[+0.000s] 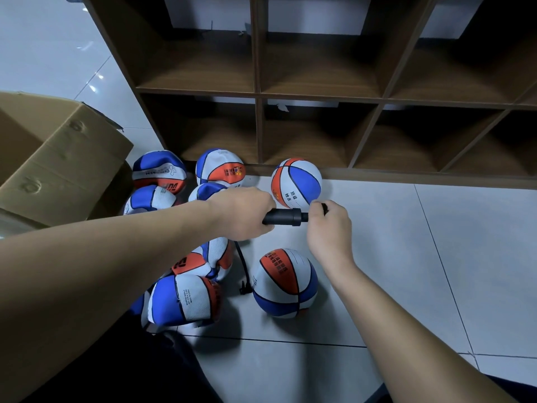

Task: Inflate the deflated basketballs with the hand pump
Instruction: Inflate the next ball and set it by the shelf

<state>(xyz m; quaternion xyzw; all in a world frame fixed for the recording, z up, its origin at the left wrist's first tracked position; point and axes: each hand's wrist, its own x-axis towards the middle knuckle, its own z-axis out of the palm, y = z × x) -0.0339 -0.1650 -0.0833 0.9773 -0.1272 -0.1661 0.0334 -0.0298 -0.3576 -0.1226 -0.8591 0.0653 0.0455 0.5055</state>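
My left hand (242,212) grips the barrel of a black hand pump (283,217), held level above the floor. My right hand (328,221) grips the pump's handle at its right end. The pump's black hose (243,267) hangs down to a nozzle near a round blue, white and orange basketball (283,283) on the floor. A second round ball (296,181) rests against the shelf base. Several limp, deflated balls (183,298) lie in a heap at the left, partly hidden under my left arm.
A brown wooden cubby shelf (319,94) with open compartments stands behind the balls. An open cardboard box (58,158) sits at the left. Pale floor tiles (421,257) stretch to the right. My dark trouser legs fill the bottom edge.
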